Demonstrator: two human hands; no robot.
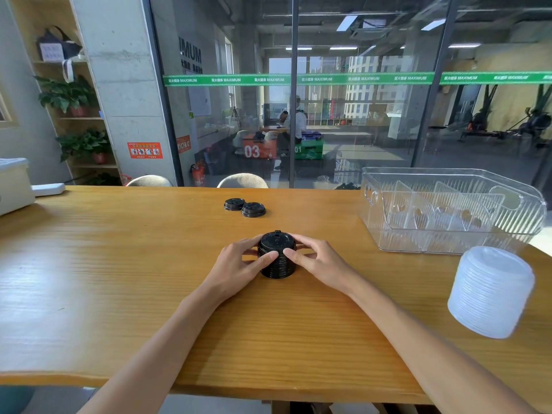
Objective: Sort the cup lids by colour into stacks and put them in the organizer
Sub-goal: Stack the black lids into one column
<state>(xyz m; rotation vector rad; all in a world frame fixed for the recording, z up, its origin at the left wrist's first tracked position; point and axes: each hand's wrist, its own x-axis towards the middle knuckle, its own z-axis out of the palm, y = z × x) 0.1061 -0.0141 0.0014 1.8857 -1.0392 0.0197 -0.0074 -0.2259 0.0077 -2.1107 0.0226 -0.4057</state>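
A stack of black cup lids (277,249) stands in the middle of the wooden table (119,264). My left hand (239,265) holds its left side and my right hand (315,258) holds its right side, thumbs on the near face and fingers curled round the back. Two single black lids (234,203) (253,209) lie side by side farther back. A tall stack of white translucent lids (491,291) stands at the right. The clear plastic organizer (448,234), with upright dividers, sits at the back right and holds no lids.
A white box (13,186) and a white flat object (47,189) sit at the table's far left. Two chair backs (242,180) rise behind the far edge, in front of a glass wall. The table's near edge runs below my forearms.
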